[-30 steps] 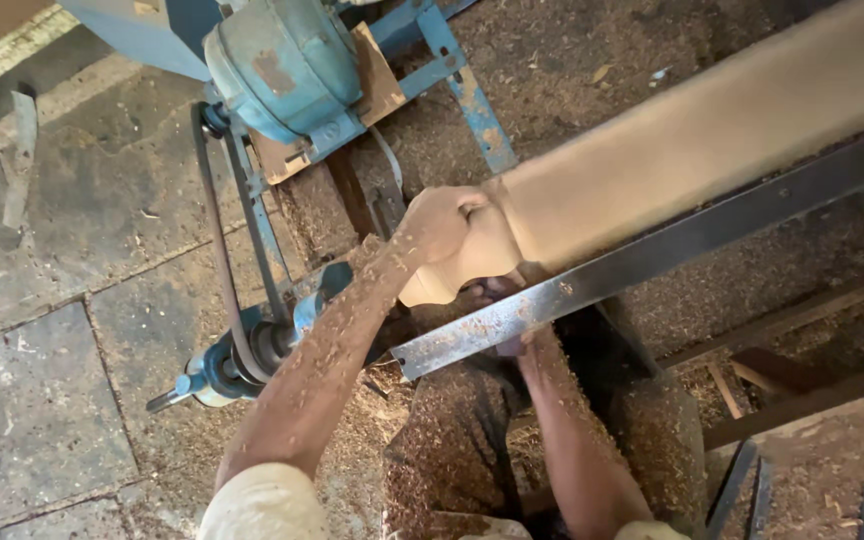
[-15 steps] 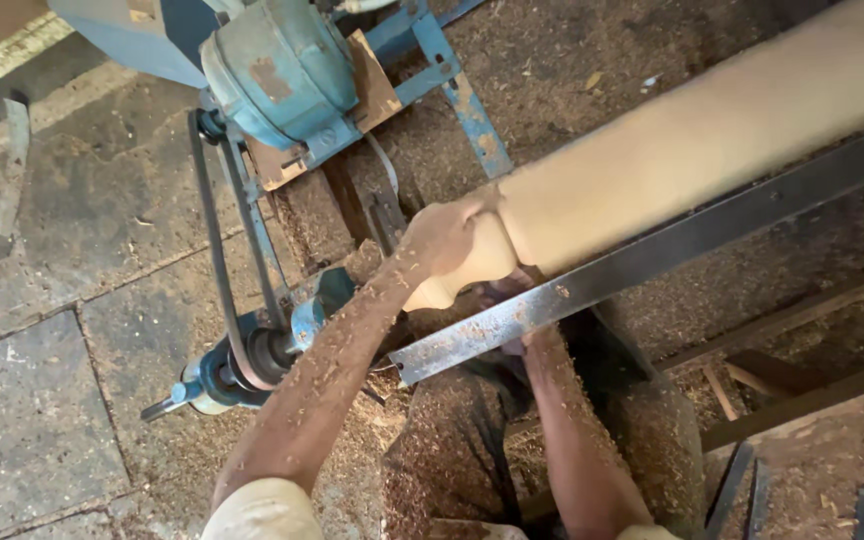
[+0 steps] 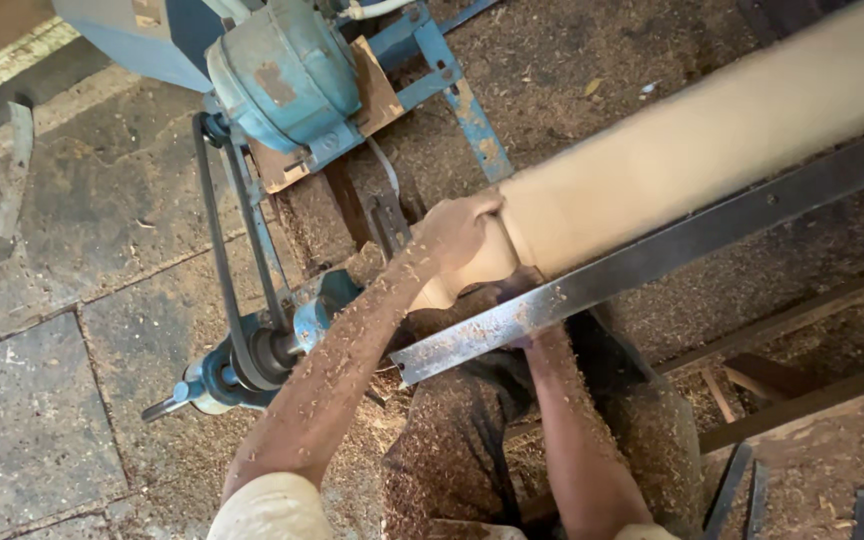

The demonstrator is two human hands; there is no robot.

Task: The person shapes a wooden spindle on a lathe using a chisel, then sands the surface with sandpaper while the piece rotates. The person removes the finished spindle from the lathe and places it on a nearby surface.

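Observation:
A long pale wooden cylinder (image 3: 712, 150) lies across a lathe and looks blurred along its length. Its left end narrows to a rounded neck (image 3: 472, 275). My left hand (image 3: 457, 232) is curled over that neck, its forearm coated in wood shavings. My right hand (image 3: 520, 295) sits just below the neck and is mostly hidden behind a flat steel rest bar (image 3: 652, 265). Only its knuckles and forearm show, so I cannot tell what it holds.
A blue motor (image 3: 287, 75) on a blue frame drives a black belt (image 3: 222, 270) down to a pulley (image 3: 252, 355). Sawdust covers the ground and my lap. Stone slabs (image 3: 32, 420) lie to the left, wooden rails (image 3: 802, 400) to the right.
Both hands stay at the narrowed end of the wood. Only the view has drifted slightly.

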